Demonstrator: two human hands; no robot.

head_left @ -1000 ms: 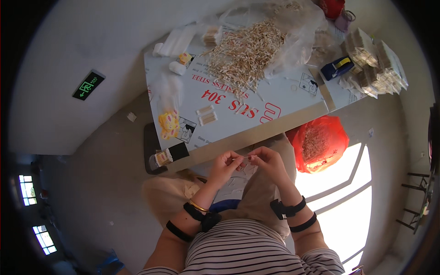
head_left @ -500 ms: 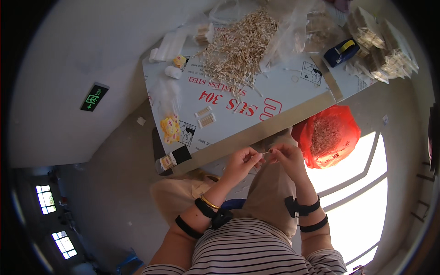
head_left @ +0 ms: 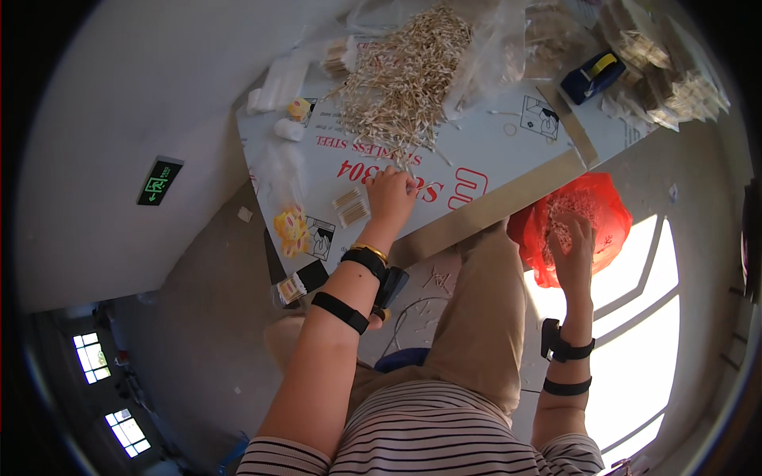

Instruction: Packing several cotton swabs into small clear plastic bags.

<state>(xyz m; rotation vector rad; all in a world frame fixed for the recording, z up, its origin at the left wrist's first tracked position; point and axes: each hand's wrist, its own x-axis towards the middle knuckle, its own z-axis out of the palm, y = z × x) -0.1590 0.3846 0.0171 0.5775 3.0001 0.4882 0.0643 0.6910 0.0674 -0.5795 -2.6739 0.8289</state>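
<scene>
My left hand (head_left: 392,198) is over the table at the near edge of a big heap of cotton swabs (head_left: 409,75). Its fingers are curled together by a few loose swabs, and whatever they pinch is hidden. Just left of this hand lie neat rows of cotton swabs (head_left: 350,207). My right hand (head_left: 573,250) reaches over a red plastic bag (head_left: 613,238) beside the table. Its fingers are apart, with nothing visible between them. Small whitish pieces, too small to name exactly, fill the bag.
A blue tape dispenser (head_left: 594,77) stands at the back right, beside stacked clear packs of swabs (head_left: 675,87). Clear plastic bags (head_left: 282,83) and yellow printed wrapping (head_left: 291,230) lie on the left. A small pack of swabs (head_left: 291,289) sits at the table's near-left corner.
My hands were together above my lap with a thin swab between them. They have parted: the left moved forward to the swab heap, the right moved out over the red bag and opened.
</scene>
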